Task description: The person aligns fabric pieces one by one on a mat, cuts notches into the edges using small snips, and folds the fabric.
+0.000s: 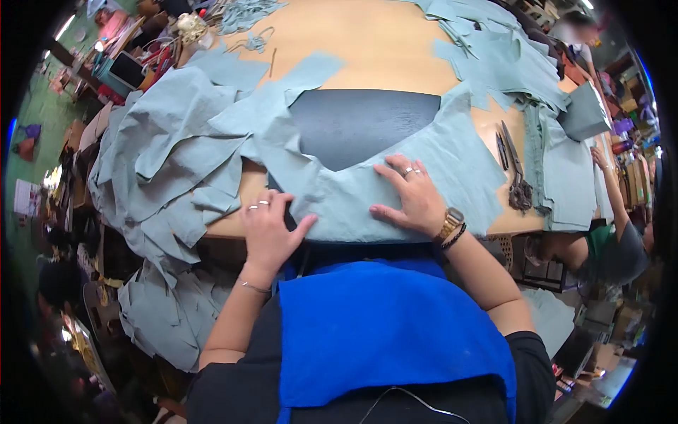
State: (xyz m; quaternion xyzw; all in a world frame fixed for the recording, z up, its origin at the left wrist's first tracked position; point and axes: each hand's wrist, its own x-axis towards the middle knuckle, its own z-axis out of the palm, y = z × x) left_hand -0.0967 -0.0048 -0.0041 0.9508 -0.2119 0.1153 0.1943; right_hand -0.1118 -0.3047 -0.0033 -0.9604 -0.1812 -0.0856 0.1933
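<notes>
A pale blue-green cloth piece [452, 162] with a curved cut-out edge lies over a dark grey board [367, 116] at the table's near edge. My right hand [413, 198] rests on this cloth, its fingers and thumb spread. At the cloth's left end is my left hand [272, 230], thumb and fingers apart, with the thumb touching the cloth's edge. The fingertips of that hand are beside a dark corner of the board. Neither hand has anything gripped in it.
Large shears [520, 173] lie right of the cloth, beside a slim dark tool [502, 150]. Crumpled cloth [169, 141] is heaped at left, spilling off the table [395, 42]. Stacked cloth [568, 173] and a grey-green box [585, 113] stand right, near another person's arm [614, 184].
</notes>
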